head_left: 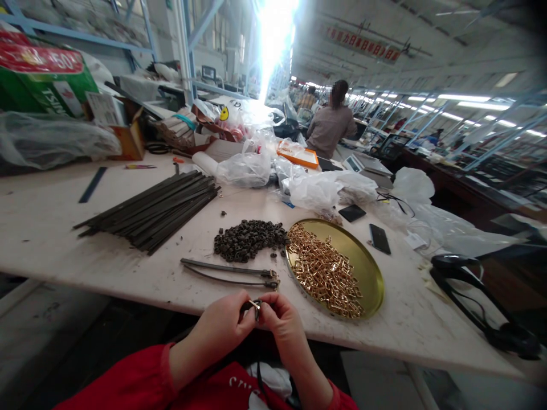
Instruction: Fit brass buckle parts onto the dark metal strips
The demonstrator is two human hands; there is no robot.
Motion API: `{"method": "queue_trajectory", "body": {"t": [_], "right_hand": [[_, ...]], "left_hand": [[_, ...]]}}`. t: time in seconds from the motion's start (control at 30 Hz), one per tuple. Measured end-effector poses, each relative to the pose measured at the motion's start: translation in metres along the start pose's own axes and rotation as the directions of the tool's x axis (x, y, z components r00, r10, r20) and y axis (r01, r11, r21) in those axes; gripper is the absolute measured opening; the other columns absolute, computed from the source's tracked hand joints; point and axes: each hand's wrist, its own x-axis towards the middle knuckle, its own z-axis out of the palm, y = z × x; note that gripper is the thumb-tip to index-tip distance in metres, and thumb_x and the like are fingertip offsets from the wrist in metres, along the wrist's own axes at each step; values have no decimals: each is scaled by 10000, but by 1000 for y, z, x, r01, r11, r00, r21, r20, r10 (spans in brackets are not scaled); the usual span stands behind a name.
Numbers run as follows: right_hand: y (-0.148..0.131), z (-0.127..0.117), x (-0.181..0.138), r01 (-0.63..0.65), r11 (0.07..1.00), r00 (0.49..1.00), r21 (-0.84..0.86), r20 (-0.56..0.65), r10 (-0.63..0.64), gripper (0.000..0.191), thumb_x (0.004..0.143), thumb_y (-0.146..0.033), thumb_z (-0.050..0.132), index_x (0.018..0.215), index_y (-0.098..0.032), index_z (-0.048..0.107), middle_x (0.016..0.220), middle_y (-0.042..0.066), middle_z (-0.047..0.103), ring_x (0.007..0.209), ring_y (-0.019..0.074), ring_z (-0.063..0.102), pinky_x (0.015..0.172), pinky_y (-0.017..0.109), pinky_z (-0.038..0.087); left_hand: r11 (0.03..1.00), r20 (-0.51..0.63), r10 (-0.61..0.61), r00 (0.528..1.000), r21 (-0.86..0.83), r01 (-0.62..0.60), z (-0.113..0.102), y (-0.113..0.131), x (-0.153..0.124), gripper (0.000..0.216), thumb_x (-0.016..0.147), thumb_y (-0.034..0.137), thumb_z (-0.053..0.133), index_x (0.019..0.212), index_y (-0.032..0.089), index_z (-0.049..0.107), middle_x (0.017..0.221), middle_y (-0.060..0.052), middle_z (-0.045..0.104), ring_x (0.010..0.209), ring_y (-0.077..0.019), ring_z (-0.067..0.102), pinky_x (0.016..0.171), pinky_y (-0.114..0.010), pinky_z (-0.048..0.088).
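- Pinched between fingertips of left hand (226, 327) and right hand (280, 319): thin dark strap (247, 306) with small shiny gold metal clip (256, 306).
- Lay nearby: round brass tray (367, 267) of glossy gold clips (327, 270).

Small part (255, 305) pinched between both hands' fingers (268, 303) was mostly hidden, too small to identify, possibly a clip on a dark strap. Green box (38, 74) cut off at left edge. Ceiling banner (363, 44) text unreadable.
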Motion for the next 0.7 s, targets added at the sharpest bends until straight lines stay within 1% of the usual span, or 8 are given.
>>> {"method": "queue_trajectory", "body": {"t": [0.1,0.2,0.3,0.37,0.43,0.53,0.6,0.7], "right_hand": [[2,4,0,-67,985,997,159,-16,70,276,588,-326,778,748,-156,631,626,-34,649,527,72,573,532,173,480],[1,9,0,-143,938,989,315,11,148,311,562,-290,802,782,-158,626,640,-25,667,535,77,593,537,173,489],[-1,11,-1,-183,902,983,392,49,178,317,576,-269,799,815,-162,621,694,0,687,592,96,623,567,189,500],[-1,10,-2,-171,905,985,390,59,161,302,604,-273,783,837,-170,621,717,2,688,617,98,626,590,199,503],[-2,8,-3,-125,941,992,315,55,113,270,632,-288,765,833,-174,627,730,-4,683,626,95,619,606,203,501],[-4,5,-5,4,997,999,78,36,-7,196,678,-305,727,783,-168,634,713,-14,661,631,92,593,618,203,484],[-4,3,-7,111,991,994,-68,25,-109,163,711,-315,693,757,-172,630,689,-18,644,639,101,580,625,213,470],[-2,0,-10,254,939,967,-231,51,-249,143,775,-331,614,754,-190,619,691,-13,620,659,122,567,623,237,451]], "left_hand": [[1000,-15,-10,1000,13,10,2,2,2,118,796,194,397,724,197,491,699,-34,594,656,-185,550,585,-256,334],[1000,-24,-1,1000,-30,0,5,2,2,132,788,159,383,780,188,512,740,-47,608,701,-194,566,626,-266,364],[994,-28,-4,1000,-110,1,5,3,2,144,783,145,379,822,179,514,772,-55,613,733,-201,571,664,-282,392],[984,-39,-3,999,-178,-4,5,2,1,144,780,147,383,848,175,507,790,-55,611,744,-202,570,682,-292,404],[969,-51,8,999,-248,-20,6,0,0,140,789,167,387,871,172,501,805,-50,608,754,-199,569,694,-297,413],[949,-43,36,998,-312,-48,6,-4,-2,142,818,211,374,872,169,499,805,-44,598,752,-193,563,700,-300,419],[942,-31,57,998,-331,-64,6,-7,-3,163,832,236,365,878,166,505,822,-45,595,766,-193,558,709,-301,420],[932,-1,73,997,-357,-69,4,-8,-4,188,851,278,368,887,169,517,827,-35,596,769,-185,551,703,-289,419]]}}
